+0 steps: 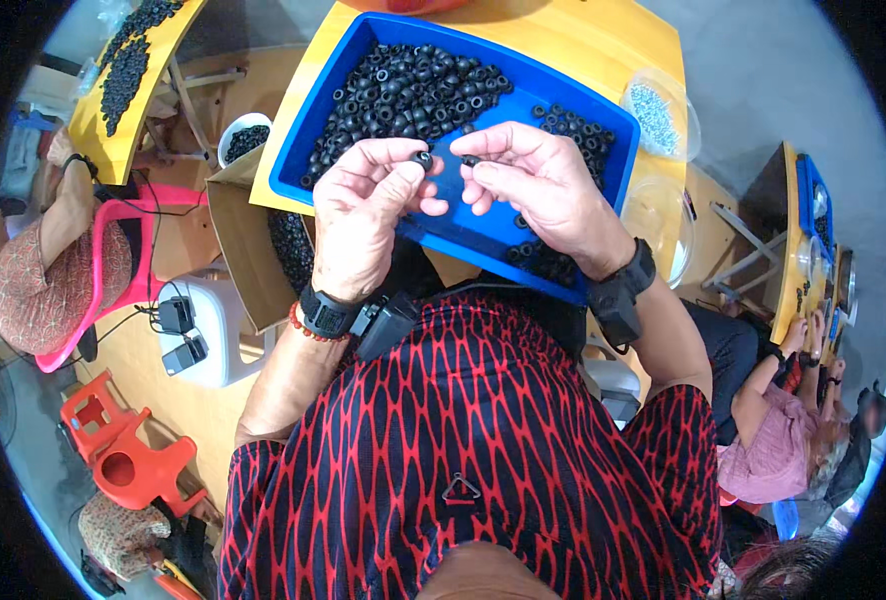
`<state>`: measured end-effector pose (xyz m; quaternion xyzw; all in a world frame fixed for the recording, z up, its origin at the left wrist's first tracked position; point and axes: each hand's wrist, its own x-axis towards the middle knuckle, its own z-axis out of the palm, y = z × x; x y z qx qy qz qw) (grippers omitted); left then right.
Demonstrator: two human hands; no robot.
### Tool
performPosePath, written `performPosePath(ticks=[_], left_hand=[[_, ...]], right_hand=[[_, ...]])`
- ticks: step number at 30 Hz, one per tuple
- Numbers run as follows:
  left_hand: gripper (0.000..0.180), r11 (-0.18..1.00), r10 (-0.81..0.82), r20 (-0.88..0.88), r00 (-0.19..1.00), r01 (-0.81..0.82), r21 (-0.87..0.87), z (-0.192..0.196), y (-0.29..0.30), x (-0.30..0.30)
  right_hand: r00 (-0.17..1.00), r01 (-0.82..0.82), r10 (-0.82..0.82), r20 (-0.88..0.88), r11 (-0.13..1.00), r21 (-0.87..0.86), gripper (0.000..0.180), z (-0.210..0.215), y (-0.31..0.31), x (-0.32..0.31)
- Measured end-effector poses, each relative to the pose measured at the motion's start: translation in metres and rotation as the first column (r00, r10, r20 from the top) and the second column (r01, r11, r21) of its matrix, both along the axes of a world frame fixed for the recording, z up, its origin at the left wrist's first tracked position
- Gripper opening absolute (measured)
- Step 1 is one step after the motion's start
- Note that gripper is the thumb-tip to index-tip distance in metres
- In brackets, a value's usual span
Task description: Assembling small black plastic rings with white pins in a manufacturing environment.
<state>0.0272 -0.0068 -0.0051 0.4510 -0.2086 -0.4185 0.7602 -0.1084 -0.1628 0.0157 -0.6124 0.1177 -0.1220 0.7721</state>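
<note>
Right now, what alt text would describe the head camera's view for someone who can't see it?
A person's left hand pinches a small black ring and the right hand a small dark piece, above a blue tray of loose black rings on a yellow table. Other people appear toward both edges of the view.

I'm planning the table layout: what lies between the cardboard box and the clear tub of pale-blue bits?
In the head view, the blue tray of black ring-shaped pieces lies between them, with the left hand and right hand over it.
</note>
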Motion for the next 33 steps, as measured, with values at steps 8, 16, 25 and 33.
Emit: performPosePath(ticks=[8, 16, 25, 33], left_hand=[[0.020, 0.998, -0.066, 0.001, 0.998, 0.066, -0.004, 0.003, -0.004, -0.008], [0.019, 0.993, -0.118, 0.024, 0.993, 0.118, -0.009, 0.006, -0.005, -0.014], [0.019, 0.993, -0.114, -0.003, 0.994, 0.114, 0.021, 0.006, -0.005, -0.016], [0.019, 0.993, -0.105, 0.003, 0.995, 0.104, 0.054, 0.004, -0.002, -0.016]], right_hand=[[0.994, 0.104, -0.106, 0.005, 0.963, -0.251, 0.013, 0.016, -0.004, -0.004], [0.994, 0.101, -0.106, 0.005, 0.936, -0.337, 0.011, 0.026, 0.004, -0.002], [0.995, 0.090, -0.098, -0.006, 0.931, -0.352, 0.011, 0.019, 0.007, 0.003], [0.994, 0.109, -0.101, 0.044, 0.855, -0.506, 0.010, 0.019, 0.009, 0.004]])
